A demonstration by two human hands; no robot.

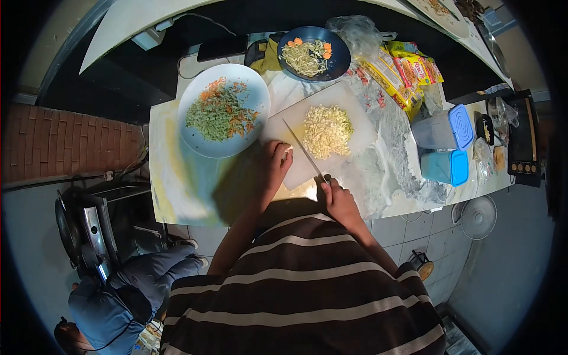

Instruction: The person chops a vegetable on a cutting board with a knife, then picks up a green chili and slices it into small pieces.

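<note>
My right hand [339, 200] is wrapped round the handle of a kitchen knife [304, 149], whose blade points up and left across a white cutting board [361, 118]. To the left of the blade, my left hand [277, 163] has its fingers curled round a small pale piece of vegetable [288, 149] at the board's edge. A heap of finely chopped pale vegetable [326, 131], perhaps cabbage, lies on the board right of the knife. Beyond my left hand is a large white plate [204, 148] bearing chopped green [219, 118] and orange vegetables.
A dark pan [338, 59] with sprouts and carrot slices stands behind the board. Food packets [414, 72] and a plastic bag [358, 32] lie at the back right. Two blue-lidded containers [436, 131] stand on the right. Another person [112, 302] is at the lower left, near a stove.
</note>
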